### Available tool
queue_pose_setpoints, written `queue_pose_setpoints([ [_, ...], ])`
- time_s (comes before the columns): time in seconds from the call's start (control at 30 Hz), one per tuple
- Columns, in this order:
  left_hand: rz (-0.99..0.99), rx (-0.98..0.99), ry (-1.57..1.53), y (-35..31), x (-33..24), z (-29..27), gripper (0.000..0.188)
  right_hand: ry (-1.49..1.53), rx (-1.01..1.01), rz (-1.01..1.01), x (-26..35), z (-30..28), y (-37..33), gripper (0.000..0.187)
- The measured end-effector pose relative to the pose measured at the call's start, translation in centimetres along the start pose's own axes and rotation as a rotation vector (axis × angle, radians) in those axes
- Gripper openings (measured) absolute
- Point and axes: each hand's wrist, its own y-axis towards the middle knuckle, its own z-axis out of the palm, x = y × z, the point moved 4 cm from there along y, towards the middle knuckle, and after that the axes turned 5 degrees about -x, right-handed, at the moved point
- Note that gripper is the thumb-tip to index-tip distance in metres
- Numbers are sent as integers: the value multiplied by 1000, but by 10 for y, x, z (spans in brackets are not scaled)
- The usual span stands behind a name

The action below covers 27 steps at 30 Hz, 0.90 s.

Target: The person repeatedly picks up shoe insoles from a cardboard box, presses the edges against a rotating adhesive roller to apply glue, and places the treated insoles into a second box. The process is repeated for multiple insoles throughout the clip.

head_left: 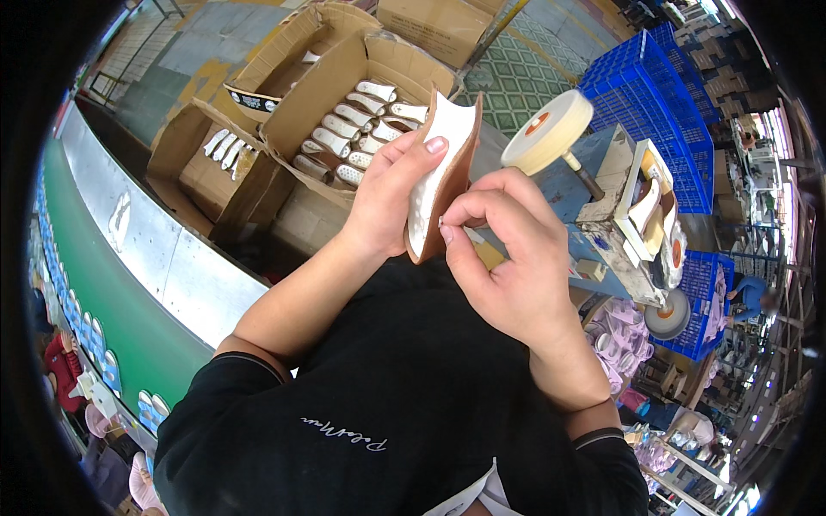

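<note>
Black sleeves [387, 404] fill the lower part of the view closest to us, and both our forearms rise from them to a shoe sole [440, 176] held upright at the centre; our left hand [391, 193] is clamped on the sole, thumb across its white face and fingers wrapped behind its brown edge; our right hand [508, 258] is closed, its thumb and forefinger pinched together at the lower right edge of the sole, touching it; whether anything sits between those fingertips we cannot tell. Outward from the grip, just right of the sole, a cream buffing wheel [548, 132] stands on a shaft, mounted on a blue machine body [594, 206]; a second, grey wheel [667, 314] sits lower on the same machine. Behind the sole, an open cardboard box [344, 77] holds rows of white soles [357, 129]; a second, smaller box [202, 168] to its left holds a few more. Blue plastic crates [654, 95] are stacked at upper right; a green conveyor belt [112, 301] with a metal edge runs along the left, carrying blue-and-white pieces [90, 340].
</note>
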Motion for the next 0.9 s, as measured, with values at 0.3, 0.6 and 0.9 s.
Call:
queue_pose_setpoints([
  [0.3,-54,-3,-5,-4,5,-7,39,133,-34,68,-10,0,-9,24],
  [0.6,-94,-27,-3,-1,18,-7,40,-146,-144,-141,-17,6,-22,25],
  [0.9,-176,15,-179,3,28,-20,59,359,-244,343,-40,5,-30,4],
])
